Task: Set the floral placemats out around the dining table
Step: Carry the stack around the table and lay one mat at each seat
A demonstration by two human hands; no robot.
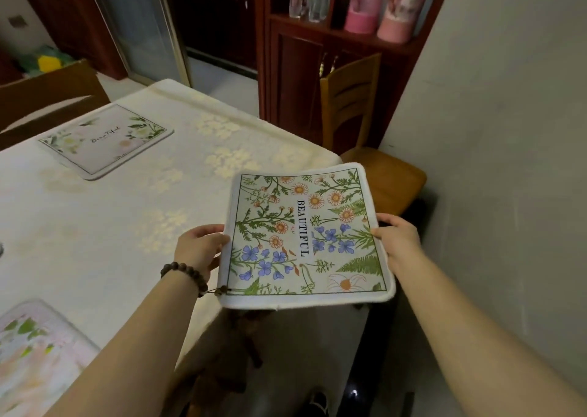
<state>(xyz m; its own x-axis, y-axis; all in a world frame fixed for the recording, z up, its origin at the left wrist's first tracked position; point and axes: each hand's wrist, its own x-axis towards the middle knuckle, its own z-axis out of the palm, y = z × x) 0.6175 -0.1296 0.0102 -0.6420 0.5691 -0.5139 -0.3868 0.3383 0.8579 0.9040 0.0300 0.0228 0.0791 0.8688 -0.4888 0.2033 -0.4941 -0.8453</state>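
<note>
I hold a floral placemat [309,235] printed with daisies, blue flowers and the word BEAUTIFUL, flat in the air over the table's near right corner. My left hand [198,248] grips its left edge and my right hand [398,237] grips its right edge. A second placemat [106,140] with pale flowers lies flat at the far left of the dining table [143,200]. A third placemat [38,353] lies at the near left, cut off by the frame edge.
A wooden chair [378,169] stands at the table's right end, beside a grey wall [508,131]. Another chair back [47,99] rises at the far left. A dark wooden cabinet [295,67] with bottles stands behind the table.
</note>
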